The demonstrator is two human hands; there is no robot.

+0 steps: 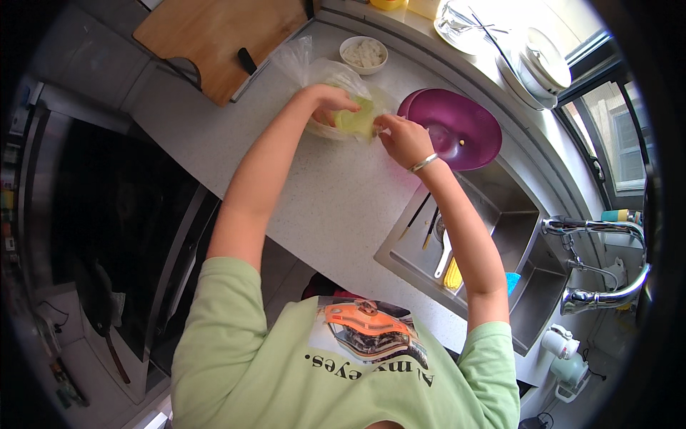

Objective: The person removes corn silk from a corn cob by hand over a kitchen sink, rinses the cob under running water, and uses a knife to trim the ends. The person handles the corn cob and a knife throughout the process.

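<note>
A clear plastic bag (343, 72) lies bunched on the counter with a pale yellow-green item (355, 119) at its mouth; whether that is a container or a liner is unclear. My left hand (333, 102) reaches into the bag's opening, thumb over the pale green item and fingers partly hidden by the film. I cannot tell how firmly it grips. With fingertips together, my right hand (406, 139) pinches the bag's right edge. Just beyond that hand stands a purple plastic basin (466, 120) with a small yellowish bit (461, 142) inside.
A white bowl of pale food (364, 55) stands behind the bag. At the back left is a wooden cutting board (225, 43) with a black handle (246, 61) on it. Chopsticks (429, 236) and a white spoon (443, 254) lie by the steel sink (509, 228). Dishes (536, 69) line the sill.
</note>
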